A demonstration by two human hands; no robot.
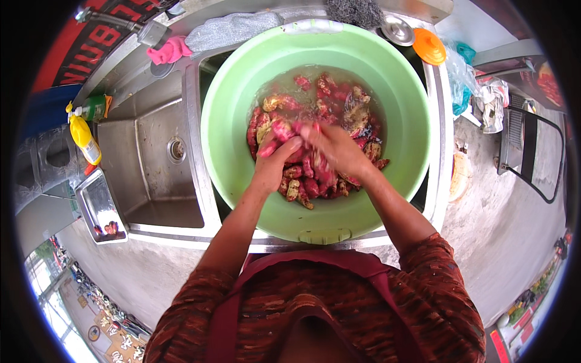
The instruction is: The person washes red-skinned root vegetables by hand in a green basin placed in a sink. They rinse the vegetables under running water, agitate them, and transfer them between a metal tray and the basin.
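A large light-green plastic tub (404,113) holds murky water and many red-skinned tubers (312,187) that look like small sweet potatoes, several with yellowish patches. My left hand (276,164) is over the left part of the pile, its fingers and thumb around a pink-red tuber (283,130). Close beside it, my right hand (338,149) is blurred by motion, with its fingers against the pink tubers. Whether that hand grips one of its own cannot be told. A larger rough, pale-brown piece (356,114) lies in the water beyond my right hand.
The tub sits over a steel sink; left of it is another basin (163,204) with a drain. A metal tray (97,199) holds a few tubers at the left edge, near a yellow bottle (85,136). Behind are a pink cloth (169,50), steel lid (398,30) and orange lid (429,46).
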